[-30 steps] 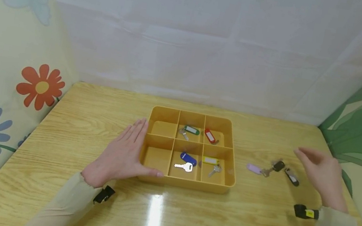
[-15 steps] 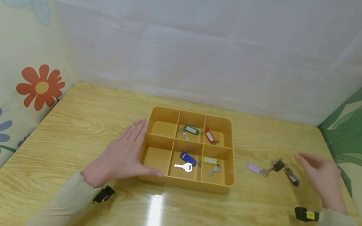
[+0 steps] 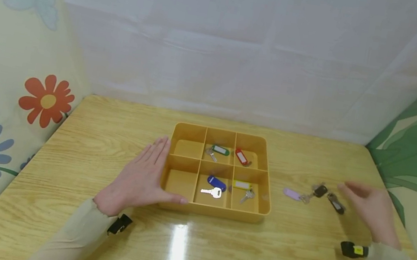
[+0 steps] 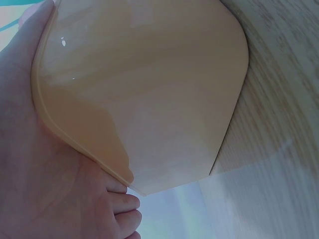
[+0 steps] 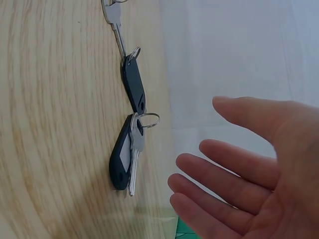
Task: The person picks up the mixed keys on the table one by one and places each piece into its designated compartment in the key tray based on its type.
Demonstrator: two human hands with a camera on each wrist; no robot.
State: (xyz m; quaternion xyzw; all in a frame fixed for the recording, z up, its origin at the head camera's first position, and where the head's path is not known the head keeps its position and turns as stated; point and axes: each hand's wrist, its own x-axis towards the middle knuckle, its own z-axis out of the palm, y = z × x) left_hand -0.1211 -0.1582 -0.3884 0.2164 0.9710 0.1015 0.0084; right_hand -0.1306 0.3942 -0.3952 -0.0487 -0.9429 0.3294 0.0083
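Observation:
My left hand [image 3: 142, 174] rests against the left front corner of a yellow divided box [image 3: 212, 211], straight fingers along its left side and thumb on the front rim. In the left wrist view the palm lies against the box wall [image 4: 164, 109]. To the right, my right hand [image 3: 370, 208] hovers with nothing in it, fingers loosely extended and apart from the thumb. Just left of it lies a key with a black tag [image 5: 121, 152]. Beside that is another black tag [image 5: 132, 82] with a ring, then a key with a lilac tag [image 3: 292, 194].
Inside the box, separate compartments hold keys with a green tag [image 3: 221, 149], a red tag [image 3: 241, 156], a blue tag [image 3: 217, 182] and a yellow tag [image 3: 242, 185]. The wooden table [image 3: 233, 256] meets a white backdrop [image 3: 203, 56] behind and flowered side panels.
My right hand has come slightly lower and nearer to me beside the black-tagged keys. The left hand, box and keys have stayed in place.

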